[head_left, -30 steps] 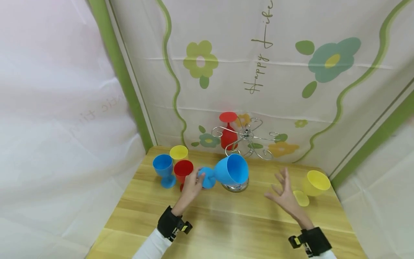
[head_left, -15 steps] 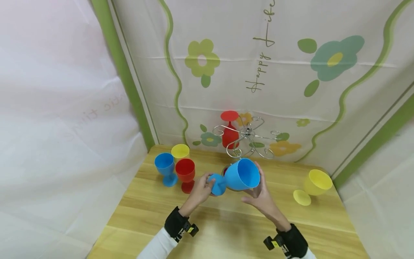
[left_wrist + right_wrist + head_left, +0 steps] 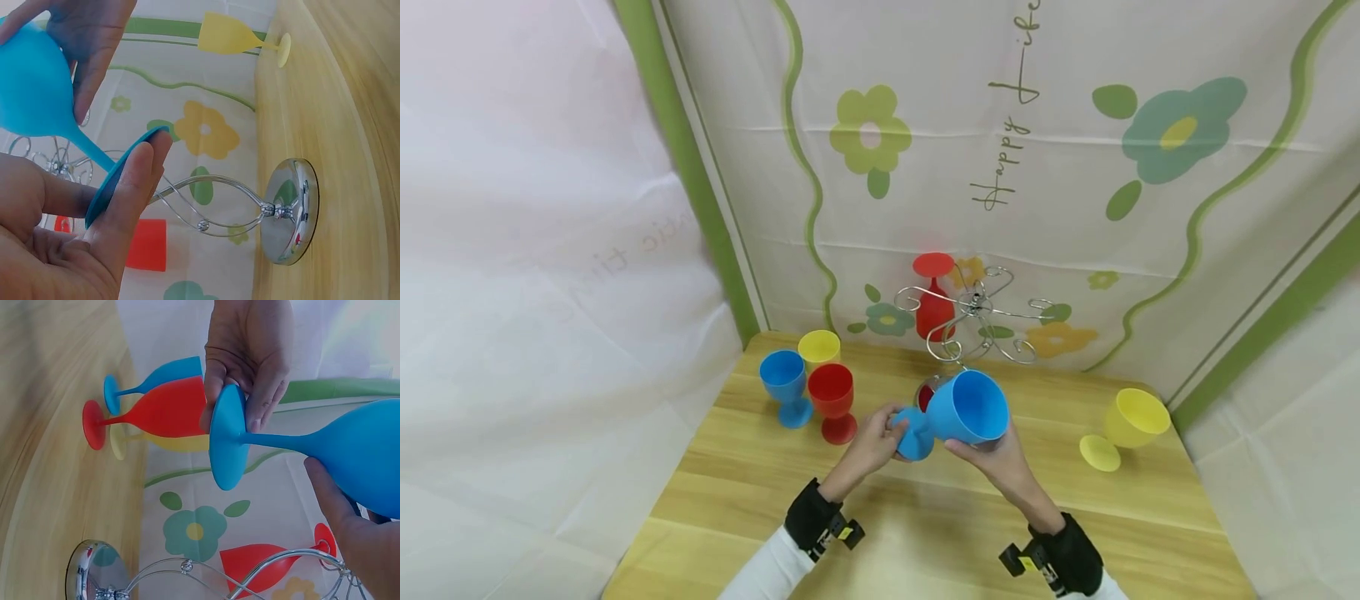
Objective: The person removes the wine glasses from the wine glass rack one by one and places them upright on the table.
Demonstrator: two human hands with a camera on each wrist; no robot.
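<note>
A blue goblet (image 3: 962, 412) is held tilted in the air over the table, its mouth toward the right. My left hand (image 3: 871, 443) pinches the rim of its foot (image 3: 229, 437) between thumb and fingers. Around the bowl, my right hand (image 3: 1004, 467) holds the goblet, thumb on the near side and the other fingers mostly hidden behind it. Just beyond stands a chrome wire goblet rack (image 3: 976, 307) with curled arms. One red goblet (image 3: 935, 315) hangs upside down from an arm of that rack. The rack's round base (image 3: 289, 212) rests on the tabletop.
At the back left stand another blue goblet (image 3: 784, 379), a yellow goblet (image 3: 820, 350) and a red goblet (image 3: 832, 390), close together. A second yellow goblet (image 3: 1137, 419) stands at the right of the wooden table (image 3: 737, 500). A patterned curtain (image 3: 925, 167) hangs behind.
My right hand has come in from the right and taken hold of the blue goblet's bowl. The left hand has carried the goblet slightly right and nearer, keeping its pinch on the foot.
</note>
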